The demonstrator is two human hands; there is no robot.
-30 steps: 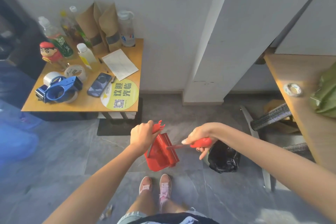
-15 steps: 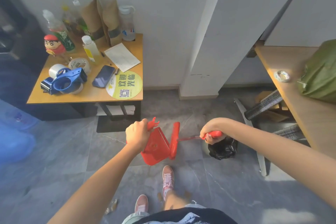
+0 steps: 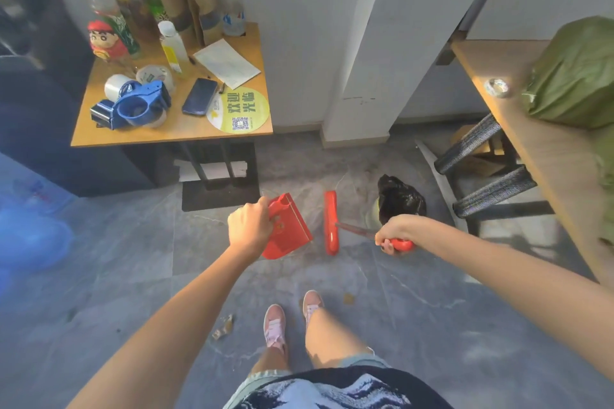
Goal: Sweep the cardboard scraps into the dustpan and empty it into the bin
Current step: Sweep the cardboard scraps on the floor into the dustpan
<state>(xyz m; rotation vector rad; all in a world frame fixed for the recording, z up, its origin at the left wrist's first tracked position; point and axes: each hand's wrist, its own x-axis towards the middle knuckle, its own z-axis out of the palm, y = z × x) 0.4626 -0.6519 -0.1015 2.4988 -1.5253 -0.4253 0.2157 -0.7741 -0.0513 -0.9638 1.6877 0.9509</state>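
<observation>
You are looking down at a grey tiled floor (image 3: 116, 276) from standing height. At the far left, a small wooden table (image 3: 99, 131) is standing against the wall, carrying a blue tape dispenser (image 3: 133, 108), a dark phone (image 3: 199, 96) and a round yellow sticker (image 3: 237, 108), with bottles crowding its back edge.

Lower down, a cardboard scrap (image 3: 223, 327) is lying on the floor, just left of your pink shoes (image 3: 275, 325).

Near the middle, your left hand (image 3: 249, 226) is gripping the handle of the red dustpan (image 3: 289, 232), fingers curled tightly around it. The dustpan is hanging above the floor, tilting with its open edge pointing down. No scraps are showing inside it.

Just right of the dustpan, and not touching it, the red head of the brush (image 3: 330, 222) is hanging upright. Below it, a second scrap (image 3: 348, 298) is lying near your right shoe.

Your right hand (image 3: 393, 236) is clasping the brush's red grip, knuckles up.

Just beyond that hand, the bin (image 3: 400, 199), lined with a black bag, is sitting on the floor.

At the far right, a wooden desk (image 3: 531, 149) is holding a green bag (image 3: 574, 73).
</observation>
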